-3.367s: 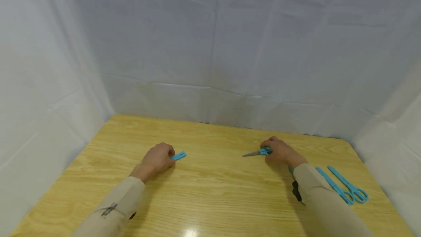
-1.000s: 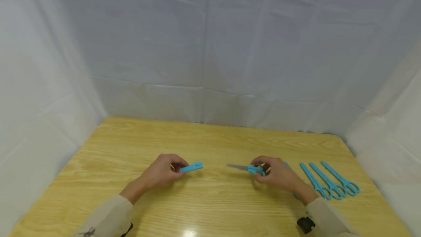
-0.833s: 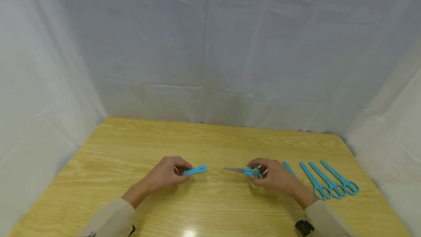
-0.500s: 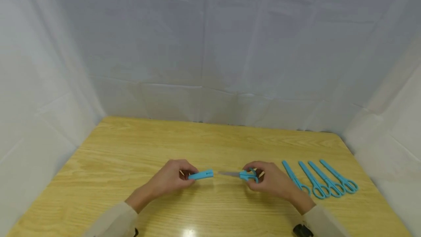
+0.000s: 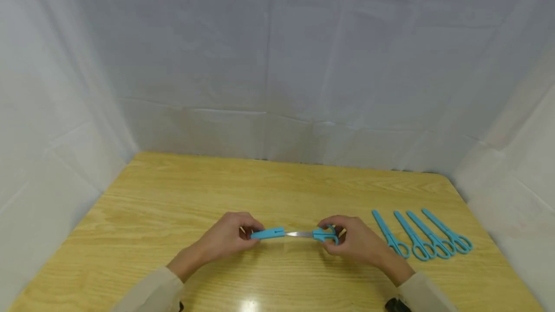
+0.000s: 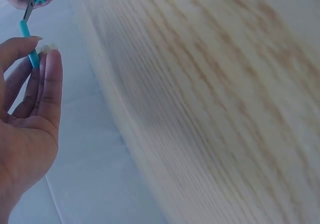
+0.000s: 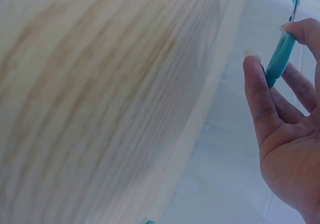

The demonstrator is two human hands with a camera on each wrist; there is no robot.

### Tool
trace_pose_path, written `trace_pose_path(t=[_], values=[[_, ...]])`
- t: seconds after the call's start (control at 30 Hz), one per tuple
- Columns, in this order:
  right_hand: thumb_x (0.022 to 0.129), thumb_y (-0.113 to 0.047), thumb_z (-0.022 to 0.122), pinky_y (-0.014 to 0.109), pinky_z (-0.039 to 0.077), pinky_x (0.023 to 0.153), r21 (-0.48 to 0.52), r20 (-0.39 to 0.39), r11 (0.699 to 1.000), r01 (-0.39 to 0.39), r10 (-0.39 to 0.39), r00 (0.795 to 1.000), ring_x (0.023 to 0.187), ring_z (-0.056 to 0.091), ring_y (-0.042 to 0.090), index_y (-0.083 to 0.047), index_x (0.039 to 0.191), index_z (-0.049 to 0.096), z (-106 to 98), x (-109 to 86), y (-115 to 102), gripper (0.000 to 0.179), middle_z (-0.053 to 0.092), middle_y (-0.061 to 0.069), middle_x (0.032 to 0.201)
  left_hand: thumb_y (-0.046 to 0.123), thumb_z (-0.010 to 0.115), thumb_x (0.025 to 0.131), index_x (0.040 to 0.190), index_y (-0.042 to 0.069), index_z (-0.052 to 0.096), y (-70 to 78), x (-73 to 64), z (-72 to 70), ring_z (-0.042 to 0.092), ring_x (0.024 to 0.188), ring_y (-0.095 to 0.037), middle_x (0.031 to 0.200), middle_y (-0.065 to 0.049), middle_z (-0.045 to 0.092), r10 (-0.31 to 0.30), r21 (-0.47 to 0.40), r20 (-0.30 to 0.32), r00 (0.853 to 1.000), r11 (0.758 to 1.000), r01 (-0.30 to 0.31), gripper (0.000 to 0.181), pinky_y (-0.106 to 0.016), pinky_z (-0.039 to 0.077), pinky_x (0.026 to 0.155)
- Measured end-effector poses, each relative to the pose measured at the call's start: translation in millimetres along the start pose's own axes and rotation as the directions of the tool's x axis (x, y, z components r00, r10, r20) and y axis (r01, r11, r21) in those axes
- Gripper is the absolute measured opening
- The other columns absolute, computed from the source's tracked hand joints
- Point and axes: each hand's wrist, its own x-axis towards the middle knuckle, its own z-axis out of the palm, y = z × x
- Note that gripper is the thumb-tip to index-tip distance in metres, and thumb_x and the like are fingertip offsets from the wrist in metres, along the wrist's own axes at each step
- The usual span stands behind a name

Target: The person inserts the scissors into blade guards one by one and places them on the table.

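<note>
Between thumb and fingers, my left hand (image 5: 231, 236) pinches a blue scissors cover (image 5: 268, 233), its slotted end facing right. Opposite it, my right hand (image 5: 353, 240) holds a pair of scissors (image 5: 324, 235) by the blue handle loops, blades pointing left. The blade tips sit at the mouth of the cover, with most of the metal showing between the two blue parts. In the left wrist view, the cover (image 6: 26, 31) is gripped near its closed end. In the right wrist view, fingers and thumb hold the scissors' handle (image 7: 281, 56).
Several covered blue scissors (image 5: 418, 240) lie side by side at the right of the wooden table (image 5: 195, 182), handles toward the front. White sheeting (image 5: 260, 61) hangs behind the table and at both sides.
Both hands have come toward each other over the table's middle. The blades, earlier apart from the cover, now meet its open end. More covered scissors show at the right than at first.
</note>
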Motion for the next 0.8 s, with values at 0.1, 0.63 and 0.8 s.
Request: trace_pose_path(t=[0.1,0.63,0.8], values=[[0.089,-0.024,0.068,0.028,0.054,0.064,0.002,-0.006,1.0,0.006,-0.006,1.0,0.078,0.06,0.012,-0.009,0.122,0.062,0.3,-0.4,0.1,0.037,0.062,0.001,0.111,0.005,0.072,0.082,0.098,0.009,0.072,-0.1,-0.8,-0.1,0.057,0.072,-0.006,0.083,0.007,0.062,-0.004,-0.001,-0.002,1.0,1.0,0.004,0.016,-0.024,0.053,0.063],[0.092,-0.026,0.066,0.032,0.055,0.07,0.218,-0.087,0.976,-0.02,0.04,0.995,0.082,0.066,0.017,-0.001,0.115,0.066,6.9,0.1,2.5,0.034,0.068,0.008,0.104,0.009,0.073,0.084,0.098,0.005,0.074,-2.3,-4.2,0.4,0.06,0.07,-0.006,0.081,0.005,0.068,-0.072,-0.007,0.056,0.996,0.997,0.073,0.015,-0.024,0.052,0.06],[0.09,-0.021,0.067,0.034,0.056,0.072,0.413,-0.138,0.91,-0.033,0.098,0.986,0.082,0.068,0.022,0.008,0.119,0.061,8.7,0.2,4.4,0.041,0.07,0.012,0.098,0.01,0.073,0.084,0.1,0.007,0.074,-2.0,-5.7,-0.5,0.06,0.071,-0.006,0.082,0.007,0.067,-0.085,0.028,0.009,0.996,0.996,0.085,0.016,-0.023,0.052,0.06]])
